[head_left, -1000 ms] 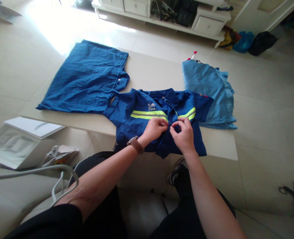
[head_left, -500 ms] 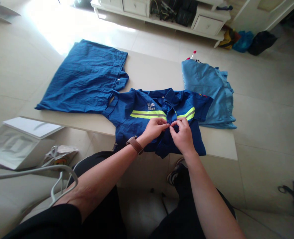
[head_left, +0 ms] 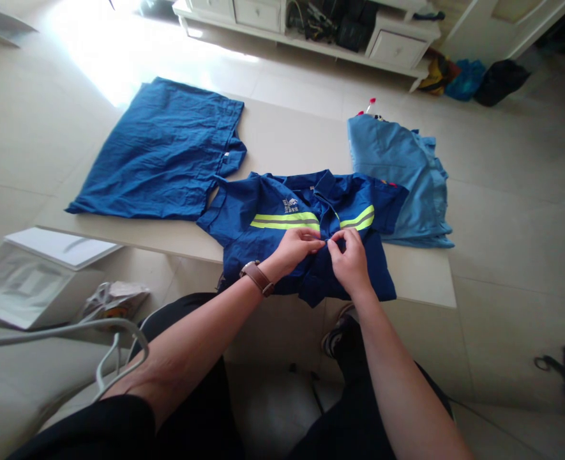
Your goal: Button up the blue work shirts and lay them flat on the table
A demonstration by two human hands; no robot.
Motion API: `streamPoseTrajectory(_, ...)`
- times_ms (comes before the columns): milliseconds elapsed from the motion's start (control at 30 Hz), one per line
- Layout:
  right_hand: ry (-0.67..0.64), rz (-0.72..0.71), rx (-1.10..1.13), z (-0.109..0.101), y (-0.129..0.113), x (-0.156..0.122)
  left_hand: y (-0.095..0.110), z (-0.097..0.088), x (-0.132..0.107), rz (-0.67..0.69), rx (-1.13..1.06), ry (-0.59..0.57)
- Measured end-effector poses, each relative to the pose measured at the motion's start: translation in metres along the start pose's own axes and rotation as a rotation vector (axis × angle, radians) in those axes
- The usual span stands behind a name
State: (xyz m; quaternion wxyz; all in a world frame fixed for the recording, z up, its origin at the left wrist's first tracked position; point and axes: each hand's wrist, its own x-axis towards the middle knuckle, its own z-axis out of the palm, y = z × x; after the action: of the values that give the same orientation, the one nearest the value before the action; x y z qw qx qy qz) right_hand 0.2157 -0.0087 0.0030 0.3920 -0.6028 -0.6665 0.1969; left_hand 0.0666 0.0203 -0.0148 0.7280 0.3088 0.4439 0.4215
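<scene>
A dark blue short-sleeved work shirt (head_left: 267,246) with yellow-green reflective stripes and a white chest logo lies front up, its collar pointing away from me. At the middle of its front opening, just below the stripes, my left hand (head_left: 295,249) pinches the edge of the shirt. Close beside it my right hand (head_left: 350,259) pinches the other edge with thumb and forefinger. The two sets of fingertips almost meet. Whatever small part lies between them, perhaps a button, is too small to make out. A brown-strapped watch (head_left: 258,278) is on my left wrist.
The shirt rests on a long pale table (head_left: 286,131). Another blue garment (head_left: 167,147) is at the left and a light blue garment (head_left: 397,172) at the right, partly under the shirt's sleeve. A white box (head_left: 37,275) stands below the table's left end; a white cabinet (head_left: 399,48) is beyond.
Both hands stay at the shirt's front, with my right fingertips shifted very slightly away from the left ones. The garments lie as before.
</scene>
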Motion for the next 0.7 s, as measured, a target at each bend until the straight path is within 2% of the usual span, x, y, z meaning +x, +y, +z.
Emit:
streamPoseTrajectory(200,-0.073,-0.013,-0.008,-0.003,0.000,0.000,-0.003,-0.001,0.003,0.126,0.189,-0.010)
streamPoseTrajectory(367,-0.073,0.047,0.017,-0.001,0.002,-0.001,-0.003,-0.002,0.004,0.174,0.273,-0.052)
streamPoseTrajectory(500,-0.040,0.151,0.085,0.008,0.011,-0.003,0.002,-0.001,-0.002,0.244,0.473,-0.055)
streamPoseTrajectory(600,-0.049,0.320,0.158,0.018,0.020,-0.004,0.006,0.001,-0.008,0.349,0.689,-0.008)
streamPoseTrajectory(700,-0.044,0.404,0.186,0.022,0.023,-0.004,0.008,0.001,-0.010,0.383,0.764,0.008)
